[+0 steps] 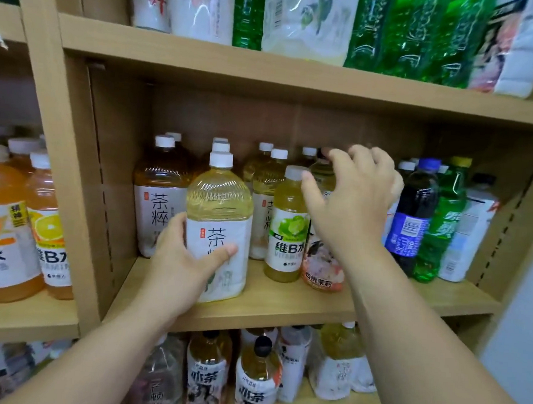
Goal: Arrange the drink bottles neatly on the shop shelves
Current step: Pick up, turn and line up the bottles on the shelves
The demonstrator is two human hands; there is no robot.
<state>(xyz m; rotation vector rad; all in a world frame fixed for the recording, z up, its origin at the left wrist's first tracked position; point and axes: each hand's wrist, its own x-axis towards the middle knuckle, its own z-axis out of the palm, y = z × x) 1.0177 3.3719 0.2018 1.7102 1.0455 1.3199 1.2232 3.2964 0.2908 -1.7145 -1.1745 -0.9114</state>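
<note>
Left hand [188,259] grasps the pale tea bottle [219,205] at its label on the middle shelf [283,310]; right hand [353,201], spread and holding nothing, hovers just beside the lime bottle [287,228].

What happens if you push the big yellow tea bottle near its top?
The big tea bottle looks full nearly to its neck, so it is probably heavy. It is tall, so a high push might tip it; a low push would likely slide it along the shelf. The left hand grips its smooth label, which may be slippery.

Pale-yellow tea bottle [218,217], white cap; dark blue-labelled cola bottle [414,218].
</note>
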